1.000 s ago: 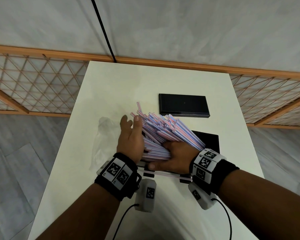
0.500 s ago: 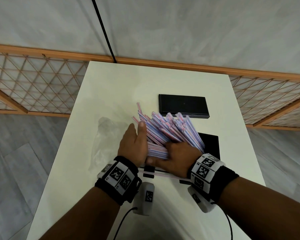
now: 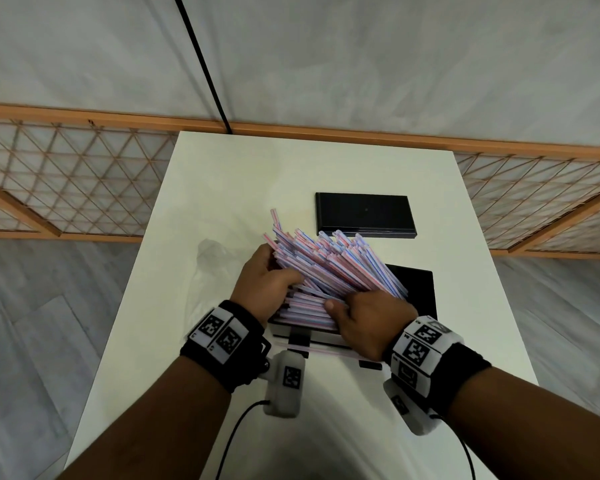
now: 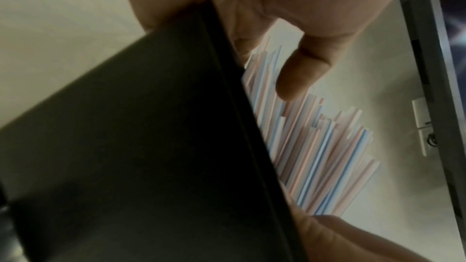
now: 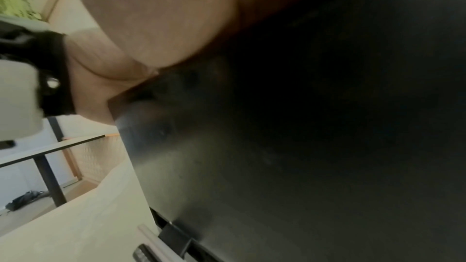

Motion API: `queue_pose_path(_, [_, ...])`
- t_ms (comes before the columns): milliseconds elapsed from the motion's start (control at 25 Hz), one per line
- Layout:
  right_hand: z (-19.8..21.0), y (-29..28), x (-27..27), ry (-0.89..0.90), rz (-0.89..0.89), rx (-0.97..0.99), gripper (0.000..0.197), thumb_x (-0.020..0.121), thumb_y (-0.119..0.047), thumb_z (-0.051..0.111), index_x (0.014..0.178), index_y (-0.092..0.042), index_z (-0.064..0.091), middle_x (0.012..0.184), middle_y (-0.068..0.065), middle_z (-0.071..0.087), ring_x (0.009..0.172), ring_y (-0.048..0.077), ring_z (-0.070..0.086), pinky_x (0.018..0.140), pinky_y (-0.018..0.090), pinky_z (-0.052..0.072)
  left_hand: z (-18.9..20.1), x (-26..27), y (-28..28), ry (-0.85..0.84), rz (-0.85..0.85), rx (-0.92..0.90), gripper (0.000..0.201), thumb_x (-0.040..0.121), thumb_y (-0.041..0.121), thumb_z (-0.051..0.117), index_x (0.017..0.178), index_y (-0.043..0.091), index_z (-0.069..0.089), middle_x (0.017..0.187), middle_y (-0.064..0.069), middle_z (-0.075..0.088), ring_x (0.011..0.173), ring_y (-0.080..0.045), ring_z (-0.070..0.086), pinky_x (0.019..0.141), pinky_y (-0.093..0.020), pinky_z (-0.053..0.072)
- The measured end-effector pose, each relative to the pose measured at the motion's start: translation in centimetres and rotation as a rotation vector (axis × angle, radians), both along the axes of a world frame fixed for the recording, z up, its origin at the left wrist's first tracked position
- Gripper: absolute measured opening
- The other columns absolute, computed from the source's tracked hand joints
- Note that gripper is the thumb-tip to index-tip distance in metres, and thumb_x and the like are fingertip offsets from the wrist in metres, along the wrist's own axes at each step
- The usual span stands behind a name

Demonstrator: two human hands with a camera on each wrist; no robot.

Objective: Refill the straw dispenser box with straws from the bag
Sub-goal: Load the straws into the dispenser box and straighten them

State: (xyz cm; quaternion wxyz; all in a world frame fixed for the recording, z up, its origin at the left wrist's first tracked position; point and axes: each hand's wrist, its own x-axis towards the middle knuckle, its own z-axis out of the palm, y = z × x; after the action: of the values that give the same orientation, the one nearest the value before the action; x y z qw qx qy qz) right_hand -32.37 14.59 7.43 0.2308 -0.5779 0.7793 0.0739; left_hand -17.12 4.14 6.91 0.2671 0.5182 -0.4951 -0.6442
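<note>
straws: we see a thick bundle of pink, blue and white striped straws (image 3: 329,271) lying slantwise in the open top of the black box (image 3: 414,289), their far ends fanned out past its left far corner; the near ends lie flatter inside.
left hand: our left hand (image 3: 267,282) grasps the bundle from its left side, fingers curled round the straws; in the left wrist view a finger (image 4: 300,75) bends over the straw ends just beside the box's dark edge.
right hand: our right hand (image 3: 368,320) presses on the near right part of the bundle, thumb lying across the straws; whether the other fingers curl round them we cannot tell.
box: it stands on the white table (image 3: 222,174), near its front.
bag: a clear plastic bag (image 3: 212,258) lies crumpled on the table left of the left hand.
lid: a flat black lid (image 3: 364,213) lies beyond the box.
writing: the wrist bands carry black-and-white square code markers; no brand or words can be read.
</note>
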Motion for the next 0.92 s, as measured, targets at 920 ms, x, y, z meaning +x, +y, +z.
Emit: queue_pose_path(920, [3.1,2.9,-1.4,-0.234,-0.17,-0.623,0.067,0.074,-0.049,0.071,0.128,-0.017,0.048,0.119,-0.006,0.048,0.107,0.014,0.049,0.093,0.025,0.041,3.1,-2.0,-2.0,0.275,0.225,-0.014,0.033,0.1,0.008,0.05,0.07,0.01,0.063,0.054,0.002,0.055,0.062,-0.022,0.058,0.073,-0.034,0.047])
